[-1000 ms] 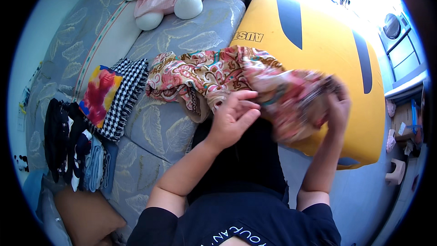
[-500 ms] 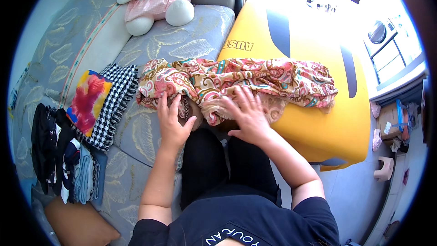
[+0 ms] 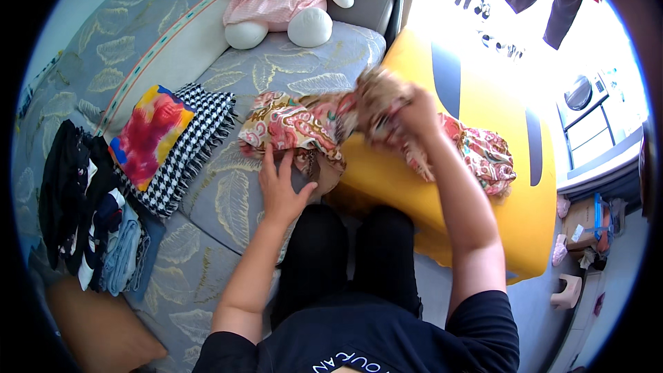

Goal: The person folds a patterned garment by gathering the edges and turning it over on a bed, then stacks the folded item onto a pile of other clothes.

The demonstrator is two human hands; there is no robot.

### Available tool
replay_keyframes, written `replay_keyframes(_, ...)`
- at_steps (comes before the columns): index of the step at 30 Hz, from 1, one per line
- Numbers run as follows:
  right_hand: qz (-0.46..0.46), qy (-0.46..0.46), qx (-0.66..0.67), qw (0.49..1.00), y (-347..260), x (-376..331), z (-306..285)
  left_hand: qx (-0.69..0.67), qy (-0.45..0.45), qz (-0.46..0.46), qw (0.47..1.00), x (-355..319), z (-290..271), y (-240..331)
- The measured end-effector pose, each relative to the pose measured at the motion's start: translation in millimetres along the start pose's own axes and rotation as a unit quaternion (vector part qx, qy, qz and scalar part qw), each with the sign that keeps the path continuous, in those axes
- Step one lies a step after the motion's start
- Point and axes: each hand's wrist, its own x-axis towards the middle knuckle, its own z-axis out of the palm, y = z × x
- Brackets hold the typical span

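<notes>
The paisley cloth [image 3: 297,124], all reds, pinks and creams, lies across the middle of the frame, one end on the grey leaf-print sofa cushion [image 3: 228,214], the other draped over the yellow suitcase [image 3: 483,193] on the right. The right hand [image 3: 407,107] is up, just above centre, fingers closed around a bunched fold of the cloth and lifting it clear of the case; that part is blurred. The left hand [image 3: 283,183] lies flat with fingers spread, pinning the cloth's near edge against the cushion, just left of centre.

How far along? I'd say the folding is partway: the left portion looks gathered into a rough doubled pad, while the far end [image 3: 487,155] trails loose over the suitcase, unfolded. Squaring up remains.

Left of centre sit things already folded: a bright tie-dye piece [image 3: 148,135] on a black-and-white houndstooth cloth [image 3: 197,141]. At the far left edge, a pile of dark clothes [image 3: 76,193] with pale blue items [image 3: 121,252].

At the top centre, a white plush toy in a pink dress [image 3: 276,0] sits on the sofa. The suitcase carries dark grey panels [image 3: 445,72] on its yellow lid. Lower right, a cardboard box [image 3: 583,217] with a small white label sits on the floor, a pink stool [image 3: 570,290] below it. Upper right, dark garments [image 3: 552,0] hang in bright light.
</notes>
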Motion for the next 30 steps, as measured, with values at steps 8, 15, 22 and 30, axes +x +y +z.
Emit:
replay_keyframes(8,-0.263,0.130,0.392,0.872,-43,26,-187,-0.209,0.133,0.137,0.959,28,-29,78)
replay_keyframes(15,-0.230,-0.117,0.695,0.671,-160,-32,-161,-0.326,0.058,0.081,0.940,55,13,170)
replay_keyframes(22,-0.175,-0.011,0.790,0.587,-171,-61,-165,-0.634,0.044,-0.145,0.758,84,14,184)
replay_keyframes(30,0.075,-0.038,0.807,0.585,19,-119,-63,-0.843,-0.040,-0.085,0.529,123,-83,138)
